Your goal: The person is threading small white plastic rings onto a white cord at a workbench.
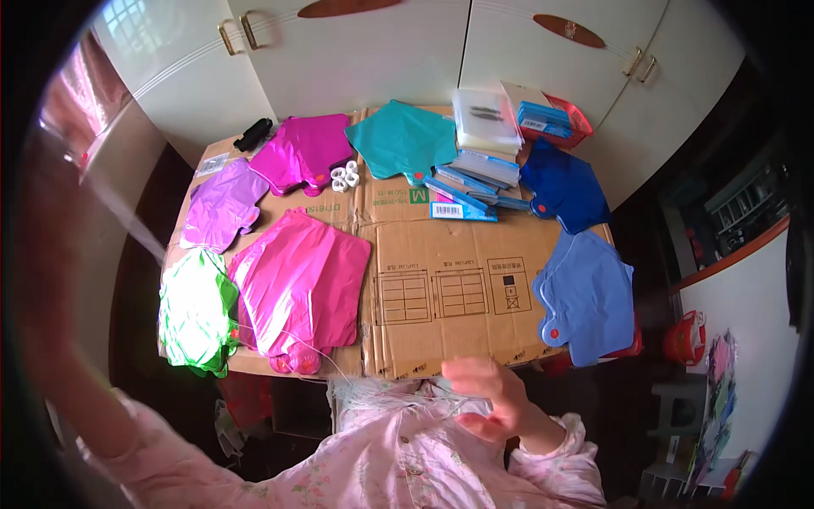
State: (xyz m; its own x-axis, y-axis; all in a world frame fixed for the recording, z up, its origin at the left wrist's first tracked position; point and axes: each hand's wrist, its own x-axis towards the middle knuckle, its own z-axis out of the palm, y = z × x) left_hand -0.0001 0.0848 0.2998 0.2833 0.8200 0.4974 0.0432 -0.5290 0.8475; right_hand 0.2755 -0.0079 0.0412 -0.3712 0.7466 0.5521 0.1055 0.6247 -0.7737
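In the lap, just below the near edge of the tabletop: a loose bundle of fine white strings (pixel 400 397), with one strand trailing up and left across a large pink foil piece (pixel 301 271). Just right of the bundle, palm tilted inward: the right hand (pixel 487 394), fingers extended, thumb well apart from them, in a wide opening. At far left, raised and badly blurred: the left hand (pixel 52 195), in shadow; cannot tell whether fingers are wide, narrow or holding the blurred pale strip (pixel 127 212) beside it.

Beneath the foil: flattened brown cardboard (pixel 394 229). Around its edge, from near left clockwise: shiny green foil (pixel 199 301), lavender foil (pixel 222 204), magenta foil (pixel 301 153), teal foil (pixel 403 140), dark blue foil (pixel 570 188) and light blue foil (pixel 591 293). Between magenta and teal: small white rings (pixel 345 176). At the far right: overlapping blue-and-white packets (pixel 462 206), clear bags (pixel 483 119), a red basket (pixel 582 125). Behind everything: pale cabinets (pixel 365 59) with brass handles.
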